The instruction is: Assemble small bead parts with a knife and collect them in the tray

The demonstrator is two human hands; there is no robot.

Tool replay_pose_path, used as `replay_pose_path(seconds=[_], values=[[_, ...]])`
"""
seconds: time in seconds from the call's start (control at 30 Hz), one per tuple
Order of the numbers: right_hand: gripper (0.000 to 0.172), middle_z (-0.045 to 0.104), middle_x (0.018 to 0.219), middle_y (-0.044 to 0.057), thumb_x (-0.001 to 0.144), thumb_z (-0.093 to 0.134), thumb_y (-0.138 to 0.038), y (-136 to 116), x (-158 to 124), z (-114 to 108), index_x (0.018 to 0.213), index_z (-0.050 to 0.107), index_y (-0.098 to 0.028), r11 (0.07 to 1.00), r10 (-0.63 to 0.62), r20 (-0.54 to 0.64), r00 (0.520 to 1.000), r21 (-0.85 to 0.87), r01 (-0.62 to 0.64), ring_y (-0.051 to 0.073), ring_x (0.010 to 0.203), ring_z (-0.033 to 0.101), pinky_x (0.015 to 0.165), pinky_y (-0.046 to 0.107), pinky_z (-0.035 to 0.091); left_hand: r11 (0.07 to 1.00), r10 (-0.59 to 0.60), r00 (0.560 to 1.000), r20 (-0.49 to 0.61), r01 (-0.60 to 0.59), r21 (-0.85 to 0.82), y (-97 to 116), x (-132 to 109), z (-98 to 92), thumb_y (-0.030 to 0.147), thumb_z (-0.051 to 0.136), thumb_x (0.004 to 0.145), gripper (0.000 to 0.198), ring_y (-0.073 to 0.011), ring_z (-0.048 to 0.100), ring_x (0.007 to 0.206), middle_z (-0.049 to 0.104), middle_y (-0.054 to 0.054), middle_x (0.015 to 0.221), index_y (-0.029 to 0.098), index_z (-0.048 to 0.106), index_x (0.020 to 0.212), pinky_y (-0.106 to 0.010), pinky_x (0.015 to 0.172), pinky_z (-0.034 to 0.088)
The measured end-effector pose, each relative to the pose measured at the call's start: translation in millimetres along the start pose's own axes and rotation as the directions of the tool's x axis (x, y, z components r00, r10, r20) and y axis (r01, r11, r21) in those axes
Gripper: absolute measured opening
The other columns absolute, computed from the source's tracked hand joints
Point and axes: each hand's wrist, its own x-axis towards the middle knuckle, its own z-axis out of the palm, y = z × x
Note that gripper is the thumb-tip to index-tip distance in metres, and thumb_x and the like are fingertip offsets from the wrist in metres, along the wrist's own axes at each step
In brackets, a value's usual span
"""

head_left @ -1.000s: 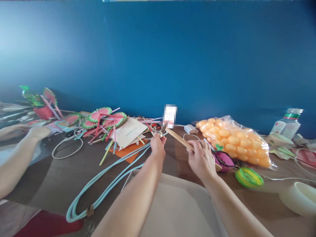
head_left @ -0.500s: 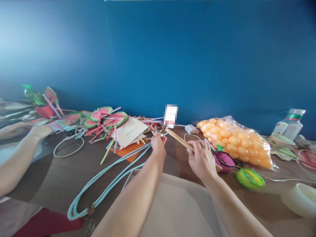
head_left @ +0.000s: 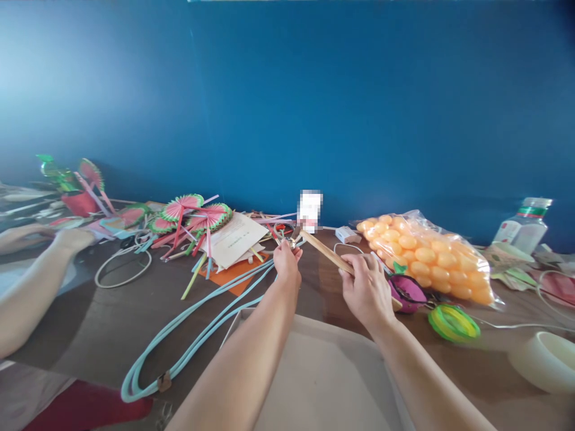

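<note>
My right hand (head_left: 367, 288) is wrapped round the wooden handle of a hammer (head_left: 324, 251). The dark head of the hammer points away from me, beside the fingertips of my left hand (head_left: 287, 264). My left hand pinches a small shiny metal piece (head_left: 291, 243), partly covered by the fingers; its exact kind is unclear. Doubled light blue cord (head_left: 168, 338) runs from near my left hand toward the front left, bundled with a brown band. Whether the metal piece is joined to the cord, I cannot tell.
A bag of orange balls (head_left: 424, 257) lies right, near a purple pouch (head_left: 408, 292), green-yellow coil (head_left: 453, 323) and tape roll (head_left: 545, 362). Paper fans (head_left: 209, 216) and papers (head_left: 236, 239) lie left. A grey box (head_left: 332, 371) is before me. Another person's arms (head_left: 40, 287) reach in left.
The hammer head has shifted slightly at my left fingertips, and more of the metal piece shows. Both hands keep their hold. The view has moved a little.
</note>
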Motion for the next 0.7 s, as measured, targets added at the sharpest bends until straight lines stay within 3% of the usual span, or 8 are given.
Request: replay_pose_path(seconds=[0.7], values=[[0.021,0.057,0.102,0.007,0.083,0.056,-0.016,-1.1,-1.0,-0.2,0.102,0.057,-0.023,1.0,-0.002,0.034,0.999,0.027,0.001,0.024,0.093,0.053,0.063,0.031,0.042,0.999,-0.053,0.997,-0.048,0.053,-0.008,0.9,0.6,0.1,0.026,0.049,0.093,0.017,-0.0082,0.057,0.06,0.055,-0.002,0.074,0.016,0.053,0.08,-0.025,0.069,0.056]])
